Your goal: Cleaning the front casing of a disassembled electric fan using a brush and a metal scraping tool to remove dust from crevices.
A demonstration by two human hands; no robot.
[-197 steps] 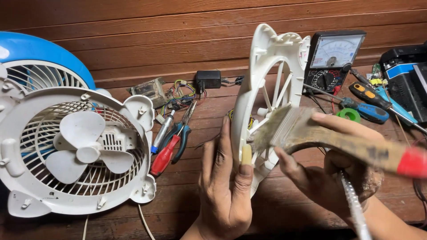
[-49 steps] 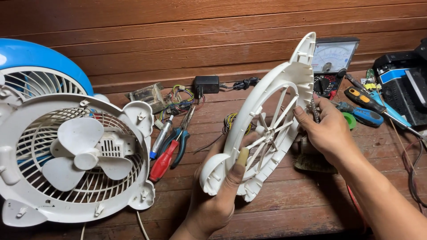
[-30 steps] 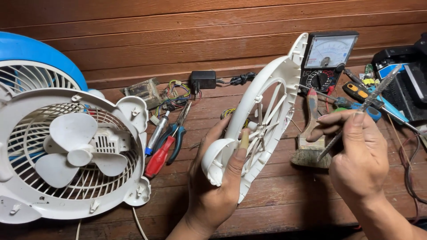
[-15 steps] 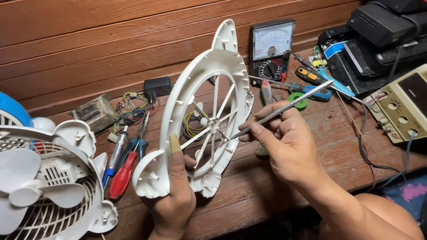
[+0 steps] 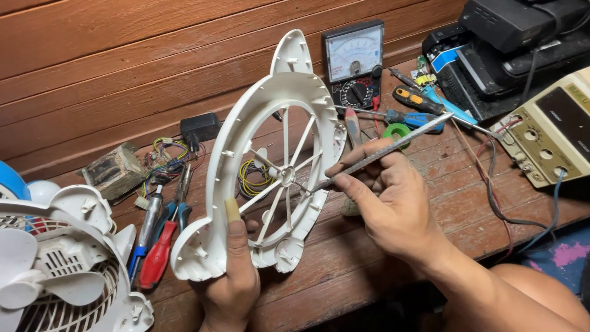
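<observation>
Lowered since before, the right hand (image 5: 393, 203) pinches a metal rod (image 5: 384, 150) at the hub; left hand (image 5: 233, 276) grips the fan frame (image 5: 246, 135).

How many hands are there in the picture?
2. The left hand grips the bottom of the white fan frame; the right hand holds a thin metal tool against it.

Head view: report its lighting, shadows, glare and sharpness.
Head view: soft, even light with only faint shadows under the white fan frame; mild glare on the meter face; the frame, the left hand and the right hand with its metal file are sharp; the fan is cropped at the left edge.
</observation>
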